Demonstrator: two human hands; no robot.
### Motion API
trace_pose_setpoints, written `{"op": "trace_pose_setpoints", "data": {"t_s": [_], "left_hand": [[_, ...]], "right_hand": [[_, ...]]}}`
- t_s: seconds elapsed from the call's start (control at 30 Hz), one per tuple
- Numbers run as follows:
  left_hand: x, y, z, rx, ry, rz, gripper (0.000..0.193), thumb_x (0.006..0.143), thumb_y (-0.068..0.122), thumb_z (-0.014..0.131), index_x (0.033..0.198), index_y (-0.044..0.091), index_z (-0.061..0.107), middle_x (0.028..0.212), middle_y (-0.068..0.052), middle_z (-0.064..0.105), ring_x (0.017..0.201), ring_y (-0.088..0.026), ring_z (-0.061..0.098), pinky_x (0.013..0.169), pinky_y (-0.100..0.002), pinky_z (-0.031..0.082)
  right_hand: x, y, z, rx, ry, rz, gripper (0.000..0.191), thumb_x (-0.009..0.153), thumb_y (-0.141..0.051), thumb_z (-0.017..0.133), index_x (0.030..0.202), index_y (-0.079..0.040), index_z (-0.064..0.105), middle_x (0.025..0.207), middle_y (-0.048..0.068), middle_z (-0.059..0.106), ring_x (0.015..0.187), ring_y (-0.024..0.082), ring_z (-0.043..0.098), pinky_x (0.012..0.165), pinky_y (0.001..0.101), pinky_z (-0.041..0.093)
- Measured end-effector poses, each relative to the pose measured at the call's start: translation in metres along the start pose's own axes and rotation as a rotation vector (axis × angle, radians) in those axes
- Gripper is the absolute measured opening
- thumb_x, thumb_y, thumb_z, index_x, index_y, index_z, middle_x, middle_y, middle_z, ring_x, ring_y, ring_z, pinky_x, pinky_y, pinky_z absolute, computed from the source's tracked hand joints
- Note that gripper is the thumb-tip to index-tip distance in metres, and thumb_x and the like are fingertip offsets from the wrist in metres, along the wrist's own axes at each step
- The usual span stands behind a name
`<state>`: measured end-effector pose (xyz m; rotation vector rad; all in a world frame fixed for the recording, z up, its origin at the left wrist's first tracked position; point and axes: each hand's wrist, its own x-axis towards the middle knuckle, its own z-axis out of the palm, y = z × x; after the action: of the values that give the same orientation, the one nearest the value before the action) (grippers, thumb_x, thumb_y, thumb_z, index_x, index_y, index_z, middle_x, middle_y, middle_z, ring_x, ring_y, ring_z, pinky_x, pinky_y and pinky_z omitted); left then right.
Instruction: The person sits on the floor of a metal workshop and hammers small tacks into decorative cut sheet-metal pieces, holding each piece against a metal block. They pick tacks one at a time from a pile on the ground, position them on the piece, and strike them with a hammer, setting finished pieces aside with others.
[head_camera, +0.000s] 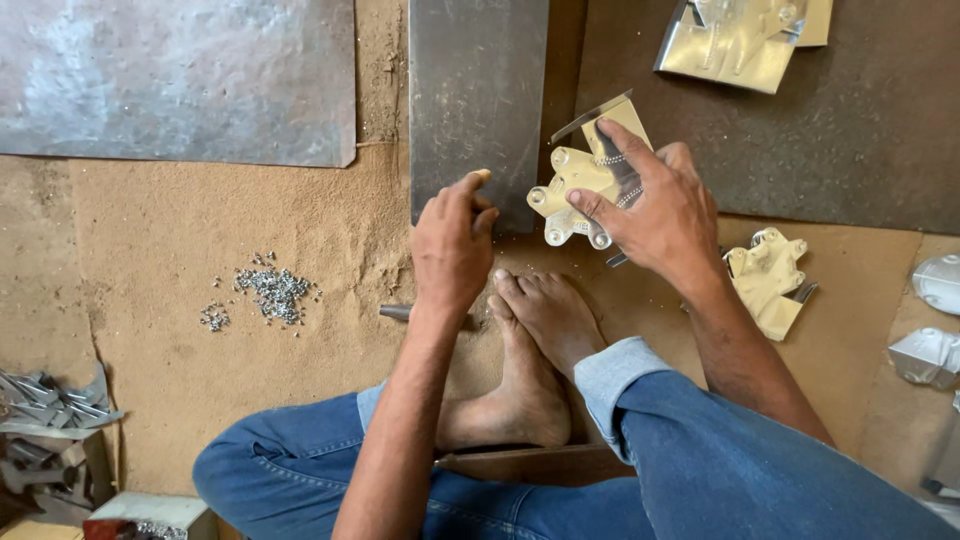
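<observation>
I sit cross-legged on a sandy floor, bare feet (535, 350) in front of me. My right hand (655, 215) grips a pale, shiny stamped metal piece (580, 180) with rounded lugs, held just above the floor by a dark metal plate (478, 100). My left hand (452, 245) hovers next to it, fingers curled, thumb and forefinger pinched; something tiny may sit at the fingertips, too small to tell. A dark rod (395, 312) lies on the floor under my left wrist.
A small heap of tiny metal bits (272, 290) lies to the left. More stamped pieces lie at the right (768, 280) and top (735, 40). A large metal sheet (180, 80) fills the upper left; scrap strips (50, 410) pile at the lower left.
</observation>
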<state>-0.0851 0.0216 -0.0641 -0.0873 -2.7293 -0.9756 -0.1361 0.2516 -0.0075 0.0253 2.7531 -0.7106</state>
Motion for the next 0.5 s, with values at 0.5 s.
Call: {"op": "trace_pose_setpoints", "data": {"t_s": [0.5], "left_hand": [[-0.185, -0.022, -0.074, 0.406, -0.36, -0.378, 0.077, 0.073, 0.021, 0.077, 0.138, -0.005, 0.047, 0.101, -0.023, 0.064, 0.075, -0.04, 0.066, 0.051, -0.047, 0.055]], "right_hand": [[0.008, -0.038, 0.007, -0.07, -0.102, -0.034, 0.081, 0.081, -0.063, 0.077, 0.153, -0.038, 0.049, 0.105, 0.013, 0.051, 0.086, 0.031, 0.063, 0.077, 0.0493, 0.054]]}}
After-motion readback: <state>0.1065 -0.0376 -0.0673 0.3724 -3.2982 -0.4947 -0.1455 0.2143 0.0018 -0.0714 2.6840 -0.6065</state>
